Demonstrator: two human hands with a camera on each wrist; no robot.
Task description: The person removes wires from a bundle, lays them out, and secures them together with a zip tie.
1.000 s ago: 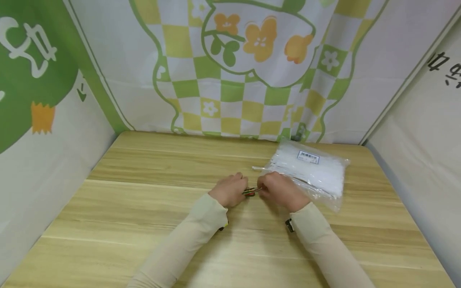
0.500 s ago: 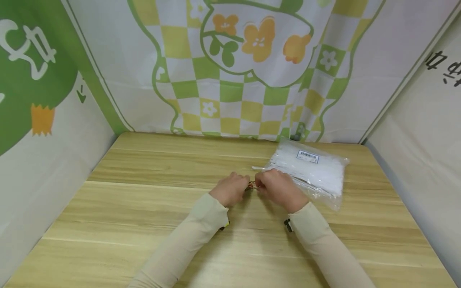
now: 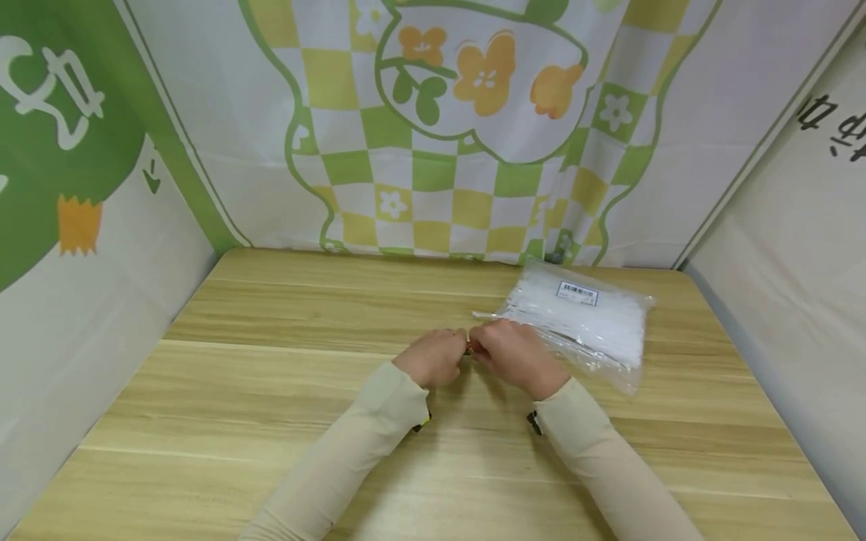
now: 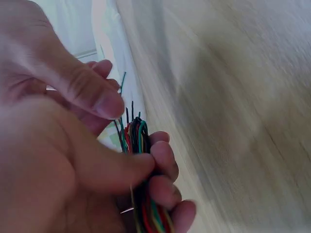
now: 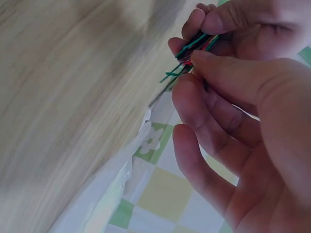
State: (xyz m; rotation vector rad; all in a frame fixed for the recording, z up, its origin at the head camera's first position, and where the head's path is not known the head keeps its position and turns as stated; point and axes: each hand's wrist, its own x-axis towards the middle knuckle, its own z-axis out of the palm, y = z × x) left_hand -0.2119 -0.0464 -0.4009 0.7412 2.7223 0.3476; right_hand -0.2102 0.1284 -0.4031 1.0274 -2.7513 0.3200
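In the left wrist view, a bundle of thin coloured wires [image 4: 137, 136], black, green, red and yellow, has folded loops and a few loose ends at its top. My left hand [image 3: 433, 358] grips it, thumb across it and fingers curled behind. My right hand [image 3: 517, 355] is close beside the left, and in the right wrist view its thumb and forefinger pinch at the end of the wires [image 5: 187, 62]. Green ends stick out past those fingertips. In the head view, only a speck of the wires [image 3: 468, 348] shows between the hands.
A clear plastic bag [image 3: 578, 319] of white strips with a barcode label lies just beyond the right hand. One strip [image 3: 483, 315] pokes out of it to the left. Patterned cloth walls [image 3: 433, 188] enclose the wooden table [image 3: 271, 406] at the back and sides.
My right hand has shifted left, up against the left hand. The stretch of wire that showed between them has shrunk to a speck. The bag stays where it was.
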